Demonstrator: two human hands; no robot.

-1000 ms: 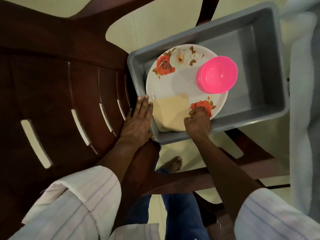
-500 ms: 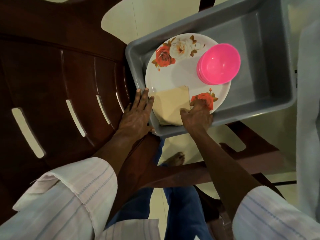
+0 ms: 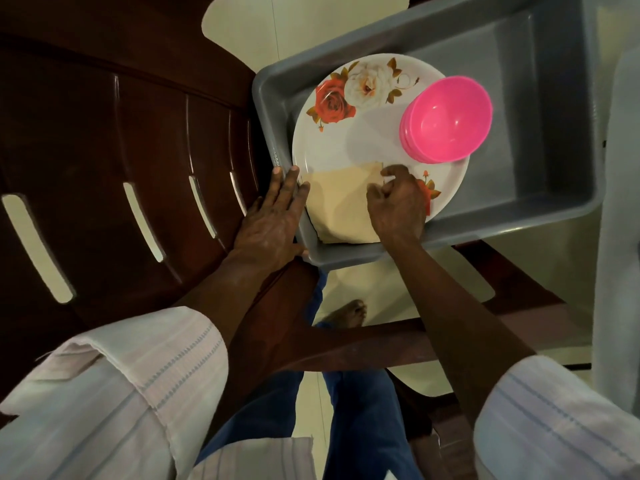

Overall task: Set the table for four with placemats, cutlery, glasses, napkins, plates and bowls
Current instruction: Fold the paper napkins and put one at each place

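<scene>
Your left hand (image 3: 273, 220) lies flat, fingers straight, against tub (image 3: 554, 216) left rim, likely steadying it. Your right hand (image 3: 398, 202) pinches napkins (image 3: 339, 202) at right edge, in tub's near-left corner, atop plate (image 3: 332, 147), probably lifting 1. Bowls (image 3: 446, 116) stacked mid-tub, untouched.

Home setting: brown plastic chair (image 3: 121, 140) standing at nine o'clock, pale floor tiles (image 3: 311, 26) showing at twelve, bare foot (image 3: 348, 311) resting at six.

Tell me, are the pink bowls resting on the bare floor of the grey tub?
No, the pink bowls sit stacked on the floral plate, which lies inside the grey tub.
</scene>
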